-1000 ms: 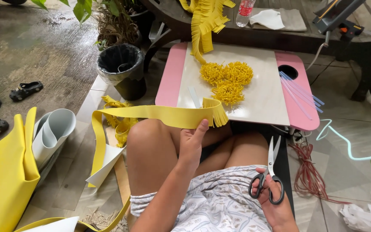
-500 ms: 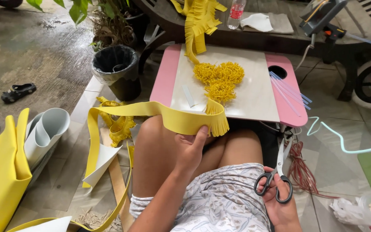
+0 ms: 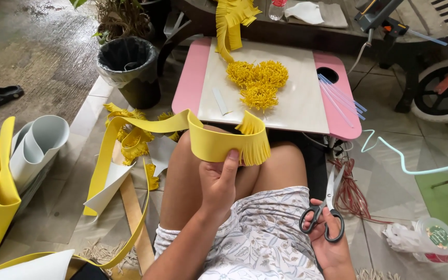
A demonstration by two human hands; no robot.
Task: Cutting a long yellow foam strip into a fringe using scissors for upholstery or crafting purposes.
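My left hand (image 3: 219, 181) holds a long yellow foam strip (image 3: 216, 142) above my knees. The strip's right end is cut into a fringe and curls back; its uncut length trails left down to the floor. My right hand (image 3: 327, 243) rests by my right thigh and grips black-handled scissors (image 3: 325, 210), blades pointing up and away. Ahead, a small pink-and-white lap table (image 3: 302, 103) carries three yellow fringed foam flowers (image 3: 257, 80). Another fringed yellow strip (image 3: 232, 21) hangs over the table's far edge.
Thin plastic sticks (image 3: 340, 96) lie on the table's right side. A black-lined bin (image 3: 128, 67) stands left of it. Yellow and white foam rolls (image 3: 27, 150), scraps and a wooden ruler (image 3: 133, 212) lie on the floor at left. Red cord (image 3: 351, 194) and a plastic container (image 3: 431, 238) lie at right.
My left hand has drawn the strip nearer and turned its fringed end up and over. The scissors hand has stayed by my thigh. The view has shifted slightly.
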